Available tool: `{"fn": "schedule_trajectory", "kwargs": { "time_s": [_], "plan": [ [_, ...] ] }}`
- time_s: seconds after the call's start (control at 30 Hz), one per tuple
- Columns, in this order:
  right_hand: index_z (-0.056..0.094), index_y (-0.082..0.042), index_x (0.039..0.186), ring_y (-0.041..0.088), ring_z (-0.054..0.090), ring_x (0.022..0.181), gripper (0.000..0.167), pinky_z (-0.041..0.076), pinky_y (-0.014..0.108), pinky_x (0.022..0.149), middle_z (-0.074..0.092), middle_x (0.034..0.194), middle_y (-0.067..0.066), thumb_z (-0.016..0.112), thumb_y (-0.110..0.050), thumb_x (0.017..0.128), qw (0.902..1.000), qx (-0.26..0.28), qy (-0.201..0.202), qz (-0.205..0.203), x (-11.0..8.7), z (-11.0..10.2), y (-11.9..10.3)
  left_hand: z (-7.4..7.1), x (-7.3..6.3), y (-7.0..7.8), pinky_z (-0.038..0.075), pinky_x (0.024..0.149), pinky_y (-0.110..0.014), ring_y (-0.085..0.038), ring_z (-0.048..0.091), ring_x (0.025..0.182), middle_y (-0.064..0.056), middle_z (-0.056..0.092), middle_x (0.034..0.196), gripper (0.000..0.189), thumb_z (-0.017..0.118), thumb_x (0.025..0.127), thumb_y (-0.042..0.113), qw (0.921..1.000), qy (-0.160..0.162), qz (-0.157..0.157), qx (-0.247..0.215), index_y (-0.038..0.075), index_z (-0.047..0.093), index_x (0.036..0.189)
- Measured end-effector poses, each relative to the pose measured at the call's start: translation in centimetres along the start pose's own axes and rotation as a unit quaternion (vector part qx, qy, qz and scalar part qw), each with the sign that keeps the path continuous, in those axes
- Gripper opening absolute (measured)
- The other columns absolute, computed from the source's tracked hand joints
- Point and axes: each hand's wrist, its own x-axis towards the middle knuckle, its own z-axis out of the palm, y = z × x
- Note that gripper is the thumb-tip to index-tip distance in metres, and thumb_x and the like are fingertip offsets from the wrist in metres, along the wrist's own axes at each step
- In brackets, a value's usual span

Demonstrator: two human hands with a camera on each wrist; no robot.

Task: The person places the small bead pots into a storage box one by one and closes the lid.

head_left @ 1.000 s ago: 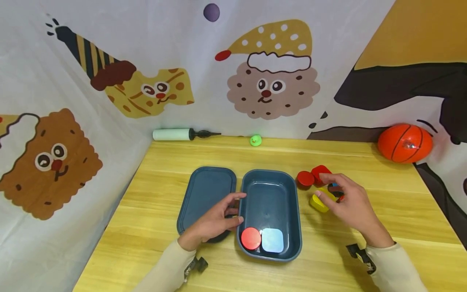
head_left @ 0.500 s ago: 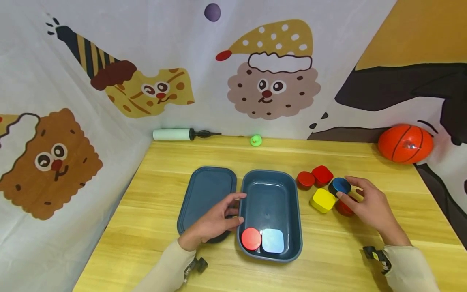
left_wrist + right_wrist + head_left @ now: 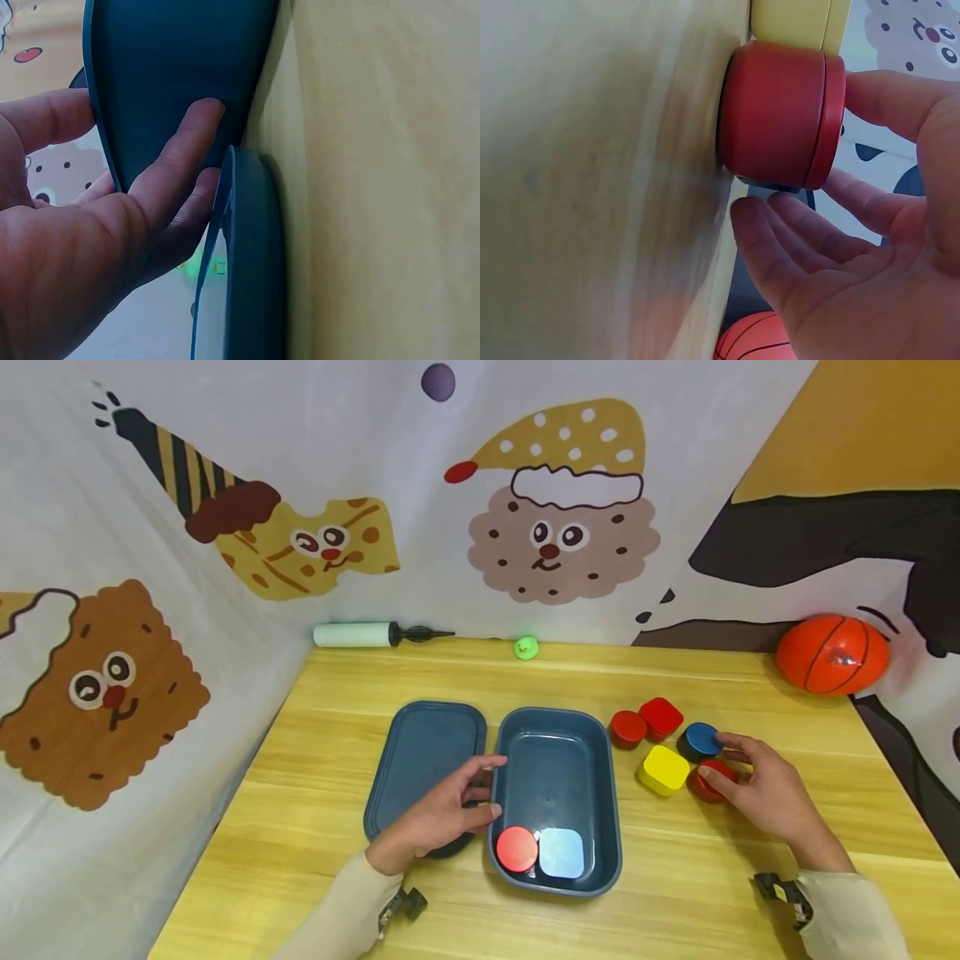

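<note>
A dark blue-grey rectangular container (image 3: 551, 777) stands uncovered on the table, holding a round red-topped tin (image 3: 517, 849) and a square pale-blue-topped one (image 3: 561, 853) at its near end. My left hand (image 3: 442, 810) rests against its left side, one finger at the rim and others on the outer wall (image 3: 169, 75). To the right, my right hand (image 3: 772, 793) reaches around a round red tin (image 3: 780, 116), thumb at its lid edge; below it, a gap shows between fingertips (image 3: 748, 214) and tin. Touching it or close by are a blue-topped tin (image 3: 702, 741) and a yellow one (image 3: 663, 770).
A matching lid (image 3: 427, 760) lies left of the container, partly under my left hand. Two more red tins, one round (image 3: 628, 728) and one square (image 3: 662, 718), sit behind the yellow one. Along the back are a hand pump (image 3: 356, 635), green duck (image 3: 527, 647) and orange ball (image 3: 832, 654).
My right hand has moved right, from over the yellow and blue tins to the round red tin at the near right of the group. The left hand stays at the container.
</note>
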Motion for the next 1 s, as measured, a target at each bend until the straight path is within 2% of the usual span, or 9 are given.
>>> {"fn": "schedule_trajectory", "kwargs": {
  "time_s": [0.1,0.23,0.43,0.63,0.7,0.87,1.0],
  "plan": [
    [0.043,0.009,0.152,0.059,0.06,0.119,0.077,0.055,0.07,0.093,0.052,0.144,0.039,0.074,-0.04,0.101,0.9994,0.0,-0.027,0.02,-0.2,0.0,0.0,0.0,0.1,0.0,0.063,0.086,-0.039,-0.035,0.058,0.132,-0.023,0.046,0.15,0.067,0.066,0.104,0.008,1.0,-0.001,-0.002,0.0,0.018,0.037,0.163],
    [0.043,0.01,0.15,0.057,0.061,0.118,0.083,0.055,0.069,0.094,0.054,0.142,0.038,0.077,-0.045,0.097,0.9988,-0.005,-0.038,0.03,-0.7,0.0,0.0,-0.1,0.1,0.0,0.063,0.086,-0.039,-0.036,0.058,0.132,-0.024,0.046,0.15,0.068,0.066,0.104,0.008,1.0,-0.006,0.002,0.001,0.016,0.036,0.164],
    [0.053,0.008,0.139,0.048,0.068,0.107,0.077,0.064,0.051,0.082,0.062,0.131,0.034,0.089,-0.036,0.088,0.9995,-0.007,-0.03,0.002,-1.4,0.3,0.1,-0.1,0.0,0.0,0.064,0.086,-0.04,-0.036,0.058,0.132,-0.024,0.046,0.15,0.068,0.067,0.103,0.008,1.0,-0.007,0.0,0.0,0.016,0.035,0.164],
    [0.059,0.007,0.134,0.042,0.069,0.104,0.065,0.065,0.041,0.075,0.066,0.126,0.031,0.092,-0.023,0.085,0.9997,0.002,-0.004,-0.023,-1.8,0.5,0.2,-0.1,0.1,0.3,0.063,0.088,-0.043,-0.035,0.058,0.13,-0.024,0.045,0.151,0.068,0.067,0.104,0.01,0.9999,-0.015,0.0,0.005,0.016,0.034,0.164],
    [0.061,0.006,0.132,0.042,0.07,0.103,0.063,0.065,0.033,0.072,0.067,0.126,0.03,0.092,-0.021,0.085,0.9994,0.001,0.01,-0.032,-1.7,0.2,0.0,-0.2,0.1,0.4,0.063,0.088,-0.044,-0.036,0.058,0.131,-0.024,0.045,0.151,0.068,0.066,0.104,0.009,0.9999,-0.016,0.002,0.005,0.016,0.034,0.164],
    [0.065,0.004,0.13,0.042,0.069,0.101,0.06,0.054,0.008,0.068,0.069,0.123,0.028,0.092,-0.021,0.084,0.9979,-0.006,0.04,-0.05,-1.4,-0.9,-1.0,-0.3,0.1,0.2,0.063,0.089,-0.043,-0.035,0.058,0.132,-0.023,0.045,0.151,0.068,0.067,0.104,0.009,0.9999,-0.012,-0.003,0.002,0.017,0.035,0.164],
    [0.066,0.001,0.131,0.04,0.068,0.101,0.06,0.048,0.002,0.07,0.07,0.123,0.026,0.092,-0.025,0.084,0.9968,-0.009,0.053,-0.059,-1.2,-1.6,-2.0,-0.3,0.2,0.1,0.063,0.088,-0.04,-0.038,0.057,0.134,-0.023,0.045,0.151,0.069,0.067,0.104,0.008,0.9999,-0.012,-0.005,-0.003,0.017,0.035,0.164]
  ]
}}
